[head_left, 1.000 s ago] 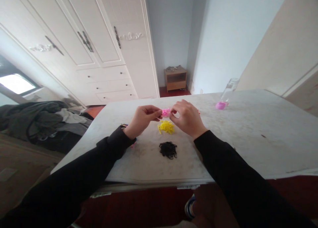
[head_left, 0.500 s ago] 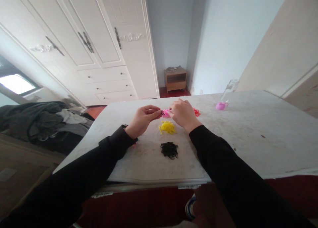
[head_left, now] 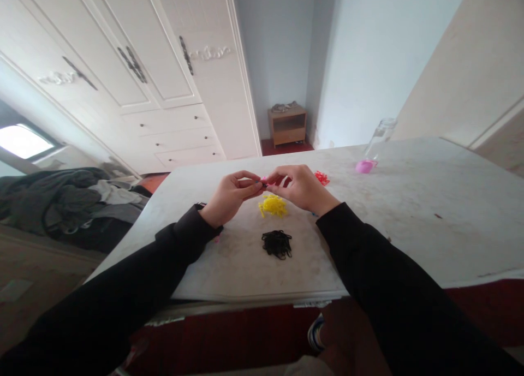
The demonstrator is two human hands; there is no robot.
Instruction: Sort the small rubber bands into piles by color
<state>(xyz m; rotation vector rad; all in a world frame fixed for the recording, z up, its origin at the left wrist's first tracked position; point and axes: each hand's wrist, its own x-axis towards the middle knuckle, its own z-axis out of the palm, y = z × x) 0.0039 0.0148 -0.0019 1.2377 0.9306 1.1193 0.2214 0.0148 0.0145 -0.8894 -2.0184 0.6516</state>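
Observation:
My left hand (head_left: pixel 233 195) pinches a small black rubber band (head_left: pixel 265 185) between thumb and fingertips. The fingertips of my right hand (head_left: pixel 298 188) meet it from the other side, closed on the same spot. Just below the hands lies a pile of yellow rubber bands (head_left: pixel 273 206). Nearer to me is a pile of black rubber bands (head_left: pixel 277 244). Some pink bands (head_left: pixel 264 178) show only partly behind the fingers. Red rubber bands (head_left: pixel 322 178) peek out beyond my right hand. A bit of pink also shows by my left cuff.
On the table (head_left: pixel 388 212), far right, a clear glass bottle (head_left: pixel 380 138) stands with a pink object (head_left: pixel 365 166) by its base. Dark clothes (head_left: pixel 61 207) are heaped off the table's left side. A white wardrobe (head_left: pixel 172 125) and a small wooden cabinet (head_left: pixel 287 126) stand beyond.
My right hand has moved from over the pink bands to my left fingertips, and the two hands now meet at the black band. The view has shifted slightly.

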